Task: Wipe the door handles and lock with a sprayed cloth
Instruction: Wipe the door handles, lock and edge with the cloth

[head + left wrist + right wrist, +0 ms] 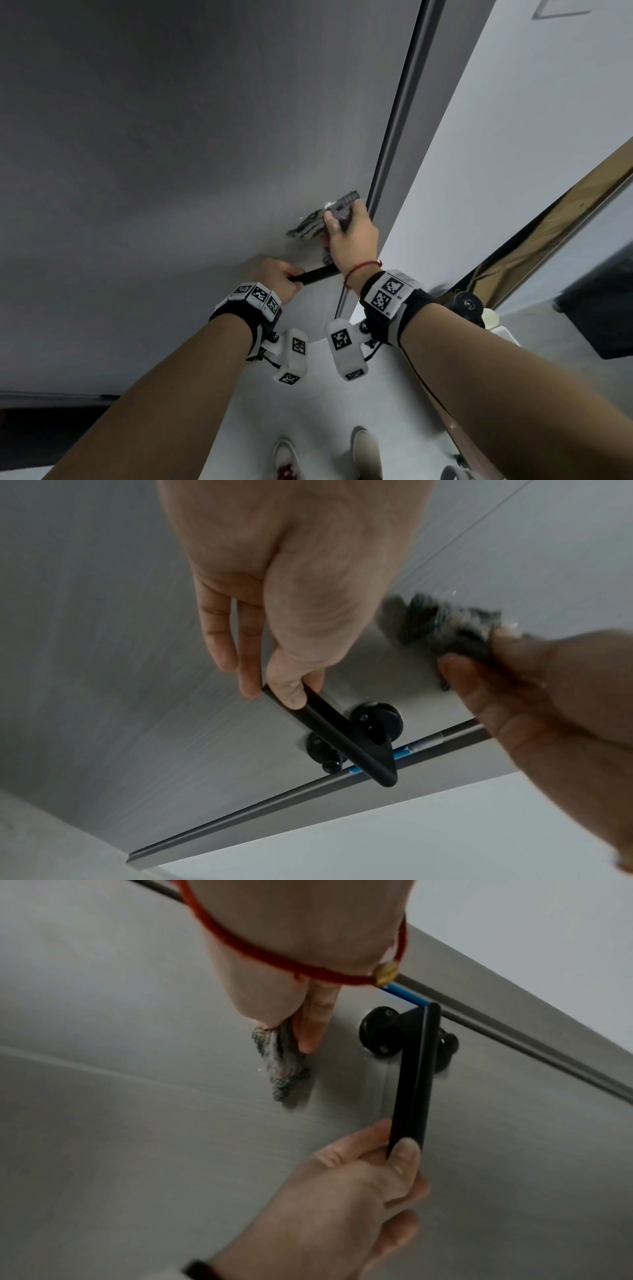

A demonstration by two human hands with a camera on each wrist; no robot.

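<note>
A black lever handle (pixel 317 274) (pixel 329 729) (pixel 413 1080) sticks out from the grey door (pixel 171 154) near its edge. My left hand (pixel 279 275) (pixel 291 674) (pixel 373 1161) pinches the lever's free end between thumb and fingers. Beside the handle's round black base (pixel 377 719) (pixel 377 1031) sits a smaller black lock knob (pixel 325 753) (pixel 448 1042). My right hand (pixel 349 229) (pixel 534 685) (pixel 308 1020) grips a bunched grey patterned cloth (pixel 315 222) (pixel 441 631) (pixel 284 1066) and presses it on the door face just above the handle.
The door's dark metal edge strip (pixel 394 137) (pixel 534 1031) runs beside a white wall (pixel 496 154), with a blue strip (pixel 400 753) by the latch. A mirrored panel with a brown frame (pixel 548 222) stands at right. My shoes (pixel 287 459) stand on the pale floor below.
</note>
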